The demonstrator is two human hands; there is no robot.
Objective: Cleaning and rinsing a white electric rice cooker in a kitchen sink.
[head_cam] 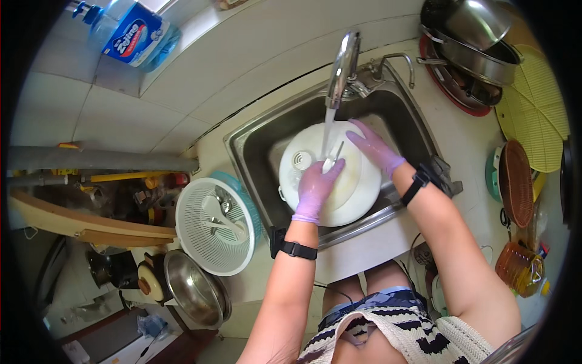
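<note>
A round white plastic appliance lid (350, 209) with a vent cap lies in the stainless steel sink (273, 132). Water runs onto it from the chrome faucet (338, 73). My left hand (316, 184), in a thin purple glove, is over the lid's middle with its fingers bent around a small white piece (328, 164) that has a thin grey part sticking out; what that piece is, I cannot tell. In a matching glove, my right hand (373, 145) rests on the lid's upper right rim, fingers apart.
Left of the sink stands a white plastic colander (184, 227) holding spoons and other utensils. Steel bowls (193, 289) are below it. Stacked pans (477, 63) and a yellow rack (529, 104) stand at right, above a brown basket (516, 182). A blue soap bottle (136, 38) is upper left.
</note>
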